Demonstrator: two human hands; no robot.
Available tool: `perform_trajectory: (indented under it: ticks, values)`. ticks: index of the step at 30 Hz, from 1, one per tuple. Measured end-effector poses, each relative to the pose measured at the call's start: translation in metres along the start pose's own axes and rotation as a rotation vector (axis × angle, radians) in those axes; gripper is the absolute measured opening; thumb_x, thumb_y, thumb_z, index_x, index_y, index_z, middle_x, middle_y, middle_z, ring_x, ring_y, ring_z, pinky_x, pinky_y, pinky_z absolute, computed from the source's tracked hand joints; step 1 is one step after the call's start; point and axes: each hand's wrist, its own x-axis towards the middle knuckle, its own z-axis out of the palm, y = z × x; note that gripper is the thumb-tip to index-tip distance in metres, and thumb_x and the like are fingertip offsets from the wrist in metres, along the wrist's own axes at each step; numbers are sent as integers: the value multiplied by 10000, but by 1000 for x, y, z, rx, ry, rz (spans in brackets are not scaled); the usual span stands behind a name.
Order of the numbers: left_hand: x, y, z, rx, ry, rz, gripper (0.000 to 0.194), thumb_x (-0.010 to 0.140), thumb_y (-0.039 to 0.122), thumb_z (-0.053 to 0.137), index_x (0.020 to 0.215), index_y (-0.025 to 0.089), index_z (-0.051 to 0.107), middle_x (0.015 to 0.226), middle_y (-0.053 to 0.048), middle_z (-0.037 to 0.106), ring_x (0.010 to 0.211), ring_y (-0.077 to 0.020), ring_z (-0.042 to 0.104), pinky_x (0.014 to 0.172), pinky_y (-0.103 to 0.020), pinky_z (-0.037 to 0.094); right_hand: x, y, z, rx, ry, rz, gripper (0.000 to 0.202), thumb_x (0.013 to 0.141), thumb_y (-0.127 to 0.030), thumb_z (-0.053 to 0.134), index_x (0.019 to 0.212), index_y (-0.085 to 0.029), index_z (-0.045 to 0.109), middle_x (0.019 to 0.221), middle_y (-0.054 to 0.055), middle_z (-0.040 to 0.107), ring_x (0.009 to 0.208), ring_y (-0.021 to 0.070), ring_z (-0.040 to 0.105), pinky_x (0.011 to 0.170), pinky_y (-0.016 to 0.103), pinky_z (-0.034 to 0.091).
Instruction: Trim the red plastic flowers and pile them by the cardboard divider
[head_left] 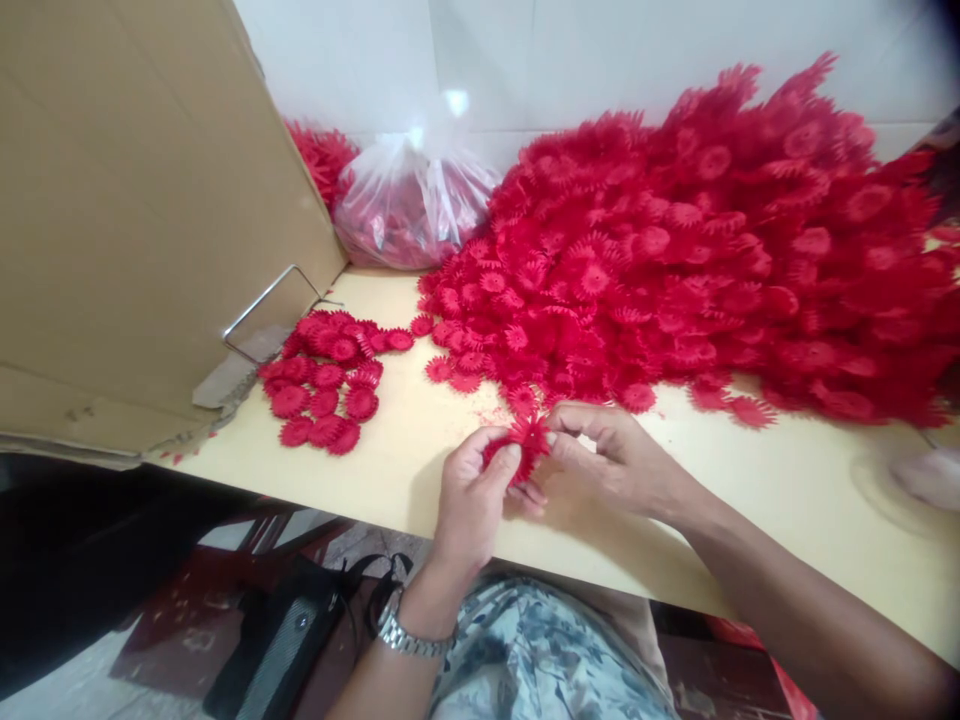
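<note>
Over the front part of the pale yellow table [420, 430], I hold a red fringed disc, like a paper or plastic flower [531, 440], between both hands. My left hand [480, 480] is closed on it, thumb pressed on its face and fingers beneath. My right hand [607, 450] pinches the fringe at the disc's right edge between thumb and forefinger. Behind my hands rises a large heap of similar red fringed discs [645, 270]. To the left lies a smaller group of discs [326, 400] whose fringes look folded in.
A tall cardboard box [150, 220] with a bent metal wire handle [259, 305] stands at the left. By the wall sits a tied clear plastic bag [412, 210] of red pieces. A black bag [281, 640] is below the table. Someone's blurred hand [926, 475] shows at far right.
</note>
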Motion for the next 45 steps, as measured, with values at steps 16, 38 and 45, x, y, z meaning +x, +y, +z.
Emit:
perform_trajectory:
  ticks: [16, 38, 45]
  values:
    - [-1, -1, 7, 104, 51, 111, 180, 788, 322, 584, 906, 193, 540, 583, 45, 593, 377, -77, 521, 362, -176, 416, 1, 8, 3, 224, 47, 16, 215, 859, -389, 523, 784, -187, 512, 592, -14, 607, 579, 138, 608, 588, 274, 477]
    - [3, 8, -3, 276, 156, 384, 59, 810, 207, 550, 866, 192, 544, 699, 25, 584, 542, -77, 528, 498, -193, 438, 1, 17, -11, 150, 155, 51, 95, 767, -230, 577, 724, -163, 523, 651, -20, 518, 597, 94, 465, 551, 220, 358]
    - [3, 7, 0, 213, -92, 172, 238, 773, 324, 601, 953, 168, 595, 784, -11, 582, 576, -84, 517, 503, -204, 425, 0, 19, -6, 271, 151, 21, 175, 815, -315, 577, 734, -160, 563, 663, -5, 597, 616, 106, 539, 596, 229, 403]
